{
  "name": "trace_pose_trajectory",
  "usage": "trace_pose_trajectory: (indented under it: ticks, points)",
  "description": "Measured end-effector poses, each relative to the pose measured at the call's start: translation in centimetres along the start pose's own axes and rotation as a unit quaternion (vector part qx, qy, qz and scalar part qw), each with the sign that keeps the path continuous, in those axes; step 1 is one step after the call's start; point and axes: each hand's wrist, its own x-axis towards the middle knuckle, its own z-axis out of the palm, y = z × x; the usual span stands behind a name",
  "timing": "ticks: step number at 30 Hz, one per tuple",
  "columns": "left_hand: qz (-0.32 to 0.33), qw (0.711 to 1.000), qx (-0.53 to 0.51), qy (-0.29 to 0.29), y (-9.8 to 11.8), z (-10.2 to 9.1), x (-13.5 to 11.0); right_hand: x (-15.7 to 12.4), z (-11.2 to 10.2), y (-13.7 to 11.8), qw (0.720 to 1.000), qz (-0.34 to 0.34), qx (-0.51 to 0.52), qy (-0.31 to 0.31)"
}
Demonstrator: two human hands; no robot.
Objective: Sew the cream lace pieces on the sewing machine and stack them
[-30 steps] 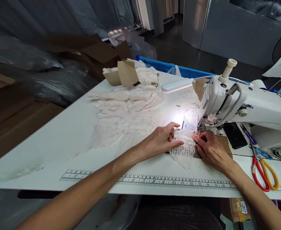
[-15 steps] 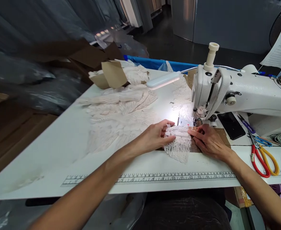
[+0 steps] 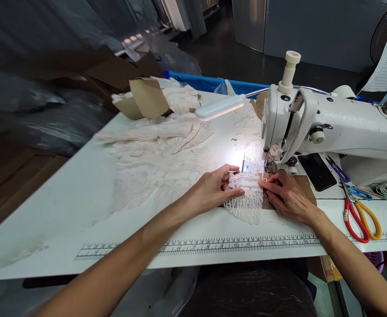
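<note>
A small piece of cream lace [image 3: 248, 203] lies on the white table [image 3: 64, 211] just in front of the sewing machine's [image 3: 332, 123] needle area. My left hand [image 3: 215, 188] pinches the lace's left edge, thumb and fingers closed on it. My right hand [image 3: 287, 196] presses the lace's right edge with fingers together, resting on a brown card [image 3: 307, 187] under the machine's foot. A bright lamp [image 3: 221, 107] lights the spot.
A heap of cream lace [image 3: 167, 154] and folded cardboard [image 3: 143, 99] lie at the back left. Red and yellow scissors [image 3: 360, 215], a black phone [image 3: 317, 171] and purple snips [image 3: 337, 169] sit right of the machine. A printed ruler [image 3: 213, 245] runs along the table's front edge.
Both hands stay on the lace piece and have barely shifted. The view has drifted slightly, so everything sits a little further left and higher.
</note>
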Motion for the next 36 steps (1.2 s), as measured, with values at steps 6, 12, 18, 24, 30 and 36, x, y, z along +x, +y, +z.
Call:
trace_pose_trajectory:
  ticks: [6,12,18,24,30,36]
  points:
    - [-0.007,0.999,0.035,0.014,-0.2,0.2,0.1,-0.3,-0.8,0.1,0.999,-0.029,0.037,-0.013]
    - [-0.007,0.999,0.042,0.018,1.0,-0.2,-0.5,-0.4,-0.7,-0.1,0.999,-0.012,0.024,-0.028]
    - [-0.011,0.998,0.025,0.051,1.4,0.0,-0.7,-0.6,-0.5,-0.3,1.0,-0.021,0.006,-0.006]
    - [-0.01,0.997,0.039,0.059,1.4,0.1,-0.5,-0.6,-0.4,-0.3,1.0,-0.018,-0.008,-0.009]
    - [0.043,0.986,0.119,0.109,1.4,-0.2,-0.7,-0.5,-0.7,-0.5,1.0,-0.019,-0.002,-0.007]
    - [0.314,0.879,0.34,0.118,1.7,1.6,0.2,-0.4,-0.7,-0.5,0.999,-0.029,-0.019,-0.013]
